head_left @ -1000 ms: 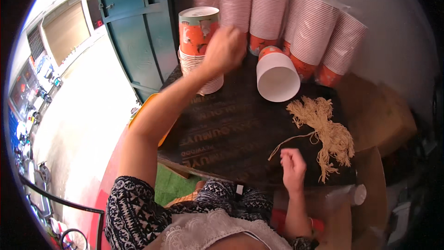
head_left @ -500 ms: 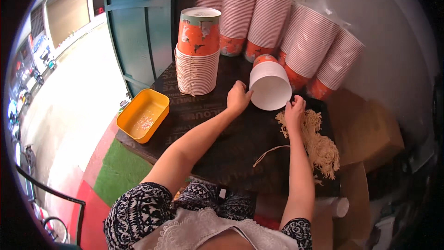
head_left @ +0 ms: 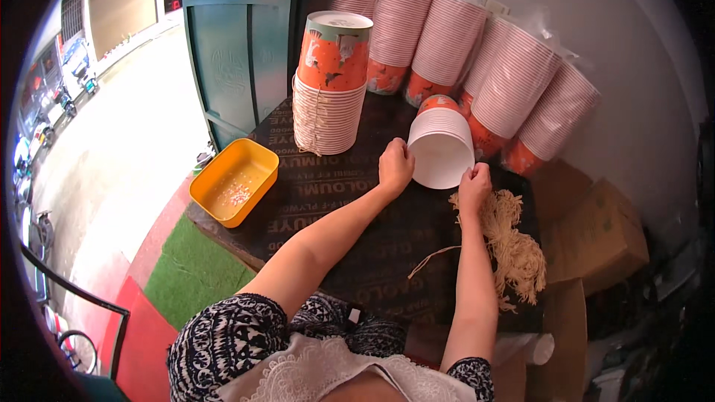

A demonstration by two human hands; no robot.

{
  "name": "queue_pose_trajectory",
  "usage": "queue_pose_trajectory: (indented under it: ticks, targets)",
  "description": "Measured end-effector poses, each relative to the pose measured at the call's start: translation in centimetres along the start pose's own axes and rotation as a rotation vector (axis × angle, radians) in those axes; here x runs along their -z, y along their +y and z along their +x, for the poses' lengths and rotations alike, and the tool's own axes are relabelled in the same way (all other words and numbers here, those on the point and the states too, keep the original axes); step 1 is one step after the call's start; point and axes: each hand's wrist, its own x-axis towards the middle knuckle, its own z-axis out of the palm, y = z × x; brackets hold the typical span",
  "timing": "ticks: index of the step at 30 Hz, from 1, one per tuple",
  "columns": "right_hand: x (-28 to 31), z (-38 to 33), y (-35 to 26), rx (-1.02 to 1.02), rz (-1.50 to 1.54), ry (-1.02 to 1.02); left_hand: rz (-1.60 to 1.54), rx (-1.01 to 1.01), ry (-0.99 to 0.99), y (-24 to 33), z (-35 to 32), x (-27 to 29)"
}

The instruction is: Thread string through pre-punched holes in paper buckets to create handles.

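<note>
A paper tub (head_left: 441, 155) with an orange printed outside and white inside lies on its side on the dark table, its open mouth toward me. Several white rims show that more tubs are nested behind it. My left hand (head_left: 396, 168) is closed at the left of the rim. My right hand (head_left: 474, 190) pinches at the right side of the rim; anything small between the fingertips is hidden. Beside and under my right forearm lies a bundle of beige cord (head_left: 514, 246), with one loose strand (head_left: 430, 259) reaching left across the tabletop.
An upside-down stack of tubs (head_left: 331, 89) with cord loops stands at the left back. The yellow bin (head_left: 257, 197) at the left edge holds small pale bits. Plastic-wrapped tub stacks (head_left: 447, 33) line the wall. Cardboard boxes (head_left: 607, 234) sit right, a green metal door (head_left: 231, 52) left.
My left hand has curled its fingers closed beside the rim. The right hand stays at the opposite side. The whole view has shifted slightly.
</note>
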Motion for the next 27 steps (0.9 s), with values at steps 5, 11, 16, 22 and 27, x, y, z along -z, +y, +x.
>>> queue_pose_trajectory:
  ticks: [5,11,16,22,27]
  targets:
    - [0.5,-0.9,0.1,0.044,0.046,-0.011,-0.002,-0.162,-0.051,0.2,-0.1,1.0]
    - [4.5,-2.6,-4.5,-0.230,0.034,-0.343,0.233,-0.123,-0.325,1.9,-0.3,4.7]
    - [7.3,-3.9,-5.1,-0.332,0.340,-0.407,0.041,-0.261,-0.516,2.9,-0.3,10.0]
    - [11.6,-4.7,-11.4,-0.580,0.569,-0.544,0.002,-0.737,-0.474,7.3,-5.2,19.7]
    - [12.0,-5.8,-11.4,-0.651,0.597,-0.801,0.018,-0.748,-0.720,6.0,-6.6,22.8]
